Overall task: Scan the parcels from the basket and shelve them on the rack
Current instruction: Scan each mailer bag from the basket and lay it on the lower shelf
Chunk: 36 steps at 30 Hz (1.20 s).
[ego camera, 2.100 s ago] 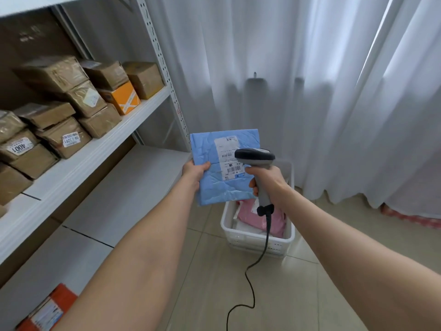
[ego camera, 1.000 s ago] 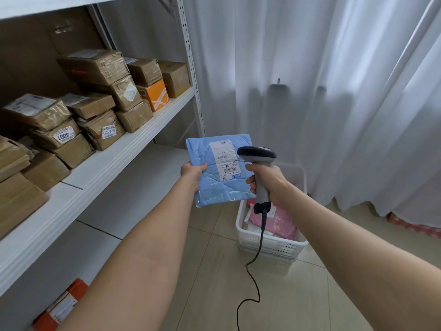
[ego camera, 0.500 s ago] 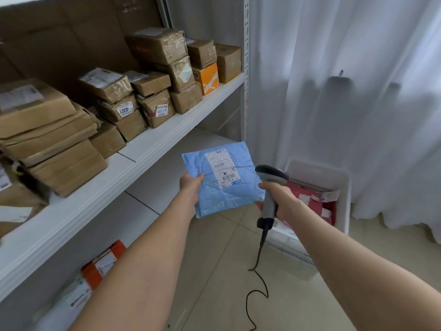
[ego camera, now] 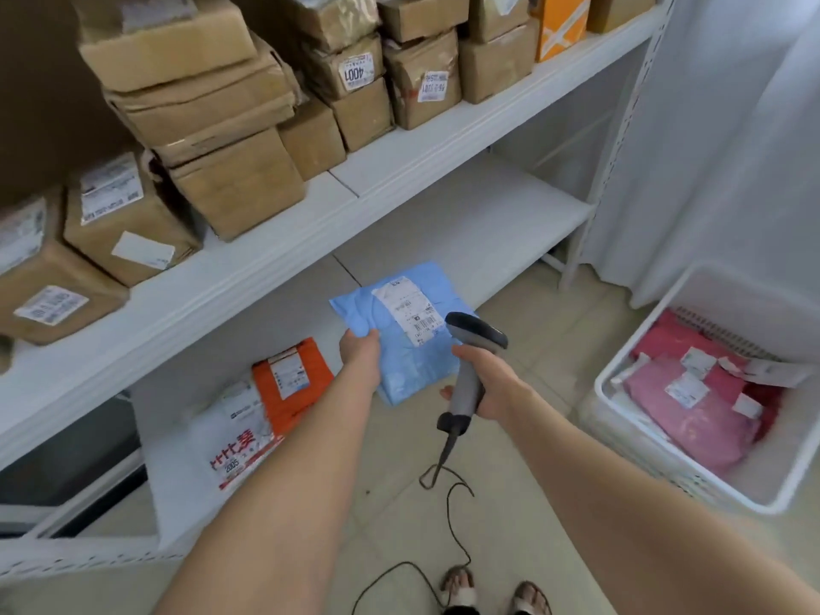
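Shelving step: left hand (ego camera: pixel 360 350) grips blue parcel (ego camera: pixel 406 330), right hand (ego camera: pixel 490 378) grips scanner (ego camera: pixel 470 361); next, place parcel on rack (ego camera: pixel 443 139).

Both bare arms stretched forward, left hand (ego camera: pixel 360 351) pinching blue parcel (ego camera: pixel 406 370), right hand (ego camera: pixel 493 380) gripping scanner (ego camera: pixel 475 332)

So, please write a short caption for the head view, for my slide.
Left hand holds a blue parcel before the rack; right hand grips a scanner.

Tiled floor (ego camera: pixel 390 517), perhaps backlit white curtain (ego camera: pixel 732 126)
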Available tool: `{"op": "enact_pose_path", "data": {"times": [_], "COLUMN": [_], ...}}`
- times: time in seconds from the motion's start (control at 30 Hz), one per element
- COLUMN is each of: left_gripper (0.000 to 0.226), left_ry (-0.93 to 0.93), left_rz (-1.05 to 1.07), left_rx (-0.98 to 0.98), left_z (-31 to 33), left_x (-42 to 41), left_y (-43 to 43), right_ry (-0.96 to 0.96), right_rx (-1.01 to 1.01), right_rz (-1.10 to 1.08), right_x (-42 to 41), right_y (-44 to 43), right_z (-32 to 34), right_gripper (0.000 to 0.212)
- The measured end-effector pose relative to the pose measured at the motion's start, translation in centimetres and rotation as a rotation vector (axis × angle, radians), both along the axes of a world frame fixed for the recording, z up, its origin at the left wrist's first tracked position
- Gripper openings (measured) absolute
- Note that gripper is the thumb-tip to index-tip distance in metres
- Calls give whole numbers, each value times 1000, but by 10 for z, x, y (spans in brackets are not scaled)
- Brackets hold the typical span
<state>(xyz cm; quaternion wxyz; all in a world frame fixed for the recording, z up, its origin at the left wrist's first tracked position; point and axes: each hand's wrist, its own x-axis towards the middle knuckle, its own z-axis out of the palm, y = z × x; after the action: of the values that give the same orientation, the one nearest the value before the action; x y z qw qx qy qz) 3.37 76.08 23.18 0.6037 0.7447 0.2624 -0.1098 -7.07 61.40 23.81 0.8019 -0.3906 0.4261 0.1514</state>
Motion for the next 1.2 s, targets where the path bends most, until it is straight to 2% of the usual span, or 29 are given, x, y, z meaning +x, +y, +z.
{"op": "enact_pose_path", "data": {"times": [0.17,0.27,0.43,0.53,0.63,0.73,0.83,0.9,1.03,1.2], "left_gripper": [9,14,11,22,29,28,34,44,56,59], "left_ry": [70,106,101,57,-3,-3,102,177,270,295], "left_rz": [48,51,-56,-122,-221,-327,-695,-907,-924,-899], "left_rx": [-96,-116,-19,37,163,369,798,994,1122,1100], "left_z": [-36,-64,-124,-159,-190,-220,-250,-264,-274,-274], "left_x": [18,39,82,111,138,160,169,167,155,150], "left_y": [42,68,111,135,153,168,186,196,211,227], "right_ry": [-59,-44,-46,-42,-57,-56,-47,-34,1,-5], "right_rx": [85,34,-60,-129,-157,-175,-241,-282,-345,-349], "right_rz": [19,-8,-17,-25,-36,-80,-58,-29,50,95], "right_x": [31,52,98,128,153,171,182,185,187,193], "right_y": [50,77,120,148,170,183,191,195,207,225], "right_z": [-39,-67,-130,-169,-206,-239,-264,-274,-283,-287], "right_gripper": [8,10,14,18,17,13,10,11,11,21]}}
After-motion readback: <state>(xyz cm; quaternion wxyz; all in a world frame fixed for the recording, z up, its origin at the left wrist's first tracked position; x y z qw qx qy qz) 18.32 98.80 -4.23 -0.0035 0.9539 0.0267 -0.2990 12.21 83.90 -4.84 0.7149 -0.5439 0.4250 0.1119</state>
